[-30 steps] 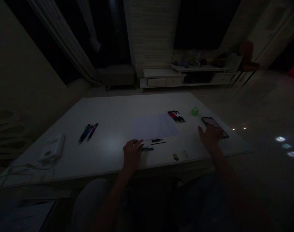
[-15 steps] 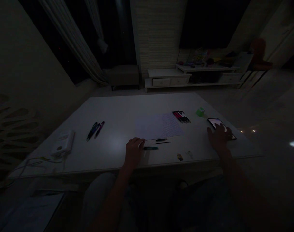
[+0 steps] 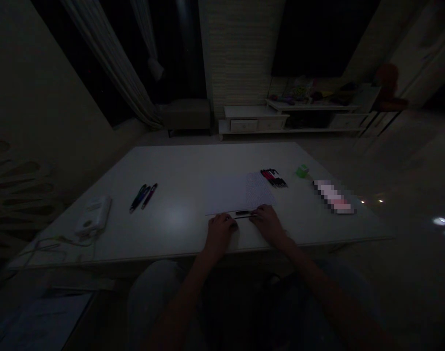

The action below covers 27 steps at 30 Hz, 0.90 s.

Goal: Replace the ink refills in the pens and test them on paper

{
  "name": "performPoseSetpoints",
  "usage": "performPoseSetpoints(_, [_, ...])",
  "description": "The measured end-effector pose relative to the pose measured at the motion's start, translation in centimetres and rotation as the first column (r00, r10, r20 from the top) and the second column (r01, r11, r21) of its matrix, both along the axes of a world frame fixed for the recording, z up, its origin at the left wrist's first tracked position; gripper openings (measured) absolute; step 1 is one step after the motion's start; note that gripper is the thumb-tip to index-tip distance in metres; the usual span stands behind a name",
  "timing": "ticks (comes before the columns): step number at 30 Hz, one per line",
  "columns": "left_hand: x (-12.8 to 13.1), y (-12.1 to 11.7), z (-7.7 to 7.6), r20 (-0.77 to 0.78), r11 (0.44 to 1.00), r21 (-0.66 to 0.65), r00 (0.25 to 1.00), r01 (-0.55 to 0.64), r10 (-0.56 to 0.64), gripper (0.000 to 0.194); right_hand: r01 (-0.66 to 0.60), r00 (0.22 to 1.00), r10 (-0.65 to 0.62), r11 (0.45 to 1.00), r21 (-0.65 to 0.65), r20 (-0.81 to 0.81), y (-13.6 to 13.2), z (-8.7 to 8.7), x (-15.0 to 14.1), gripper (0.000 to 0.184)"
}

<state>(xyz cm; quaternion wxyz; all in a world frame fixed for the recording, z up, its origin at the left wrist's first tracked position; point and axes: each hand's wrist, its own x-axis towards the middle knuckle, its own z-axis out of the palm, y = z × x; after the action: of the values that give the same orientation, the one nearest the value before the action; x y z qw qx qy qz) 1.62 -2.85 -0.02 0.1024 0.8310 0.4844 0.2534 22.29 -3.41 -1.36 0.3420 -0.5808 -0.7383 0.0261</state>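
"Where is the thin dark rod [image 3: 243,217]?"
"On the white table [image 3: 178,165], between left hand [image 3: 219,233] and right hand [image 3: 269,223]. Long axis: left to right; pointed end unclear."
"Fingers?"
"Curled near its ends; too dark to tell whether they grip."
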Motion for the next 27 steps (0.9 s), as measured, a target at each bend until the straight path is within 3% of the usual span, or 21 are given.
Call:
performPoseSetpoints(4, [-0.4, 0.5, -0.3, 0.187, 0.997, -0.053, 0.98, -0.061, 0.07, 0.012, -0.026, 1.0, 0.026, 0.999, -0.021, 0.013, 1.2, 0.1, -0.3, 0.025])
performPoseSetpoints(7, [-1.1, 0.8, -0.5, 0.381, 0.992, -0.107, 0.919, -0.069, 0.105, 0.012, -0.014, 0.998, 0.017, 0.999, -0.033, 0.067, 1.6, 0.1, -0.6, 0.016])
performPoseSetpoints(10, [-1.7, 0.8, -0.5, 0.451, 0.991, -0.113, 0.886, -0.065, 0.109, 0.014, 0.017, 0.995, -0.016, 1.0, -0.013, 0.1, 1.3, 0.1, -0.9, 0.01])
performPoseSetpoints(16, [-1.8, 0.9, -0.8, 0.379, 0.999, -0.035, 0.924, -0.041, 0.051, 0.02, 0.011, 1.0, -0.011, 1.0, -0.011, 0.002, 0.8, 0.4, -1.6, 0.008])
performPoseSetpoints(21, [-1.5, 1.0, -0.9, 0.305, 1.0, 0.021, 0.952, -0.023, 0.015, 0.019, -0.023, 1.0, 0.022, 1.0, 0.009, 0.016, 0.7, 0.6, -1.8, 0.007])
performPoseSetpoints(27, [-1.1, 0.5, -0.6, 0.04, 0.996, 0.081, 0.998, 0.043, -0.046, 0.022, -0.167, 0.985, 0.166, 0.986, 0.01, 0.054, 0.4, 1.7, -1.8, 0.006])
